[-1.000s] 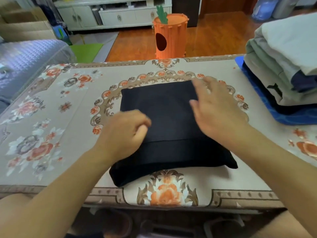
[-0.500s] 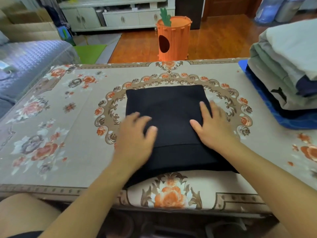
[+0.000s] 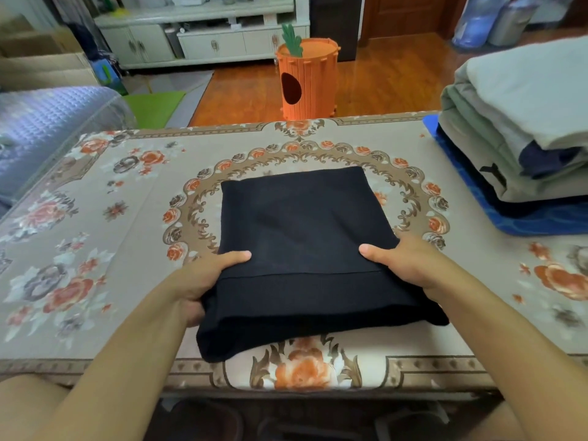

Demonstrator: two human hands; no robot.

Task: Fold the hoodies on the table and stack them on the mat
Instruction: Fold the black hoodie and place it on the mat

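Folded black fabric hoodie (image 3: 302,246) on the floral desk (image 3: 95,218), its near corners clamped between left grip (image 3: 203,281) and right grip (image 3: 404,265), thumbs on top.

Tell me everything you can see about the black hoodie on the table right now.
The black hoodie is folded into a thick, roughly square bundle of soft, matte knit fabric, with a ribbed band and seam across its near part. It lies flat at the middle of the flowered table cover, its near edge close to the table's front. The left hand and right hand grip its near sides, thumbs on top, fingers hidden beneath. No hood or sleeves show.
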